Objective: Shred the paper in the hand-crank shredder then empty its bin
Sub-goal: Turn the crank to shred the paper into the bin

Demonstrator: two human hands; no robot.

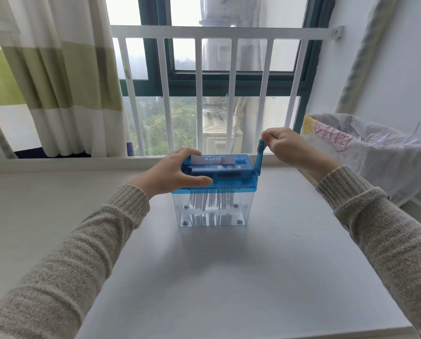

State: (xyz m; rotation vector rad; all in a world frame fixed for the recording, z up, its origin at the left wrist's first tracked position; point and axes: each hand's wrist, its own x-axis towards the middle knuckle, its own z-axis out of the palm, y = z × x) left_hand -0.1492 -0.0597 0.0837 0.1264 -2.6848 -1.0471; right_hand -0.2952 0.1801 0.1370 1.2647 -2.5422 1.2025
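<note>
A small hand-crank shredder with a blue top (231,173) and a clear bin (213,209) stands on the white table (204,277), toward its far edge. My left hand (175,173) grips the left end of the blue top. My right hand (286,145) is closed on the blue crank handle (260,155), which points up on the right side. A short remainder of white paper (212,159) sticks out of the slot. Thin paper strips (210,200) hang from the cutters into the bin.
A wastebasket lined with a white plastic bag (366,152) stands off the table's right side, with paper strips in it. White window bars (199,94) run behind the table. A green and white curtain (65,77) hangs at the left.
</note>
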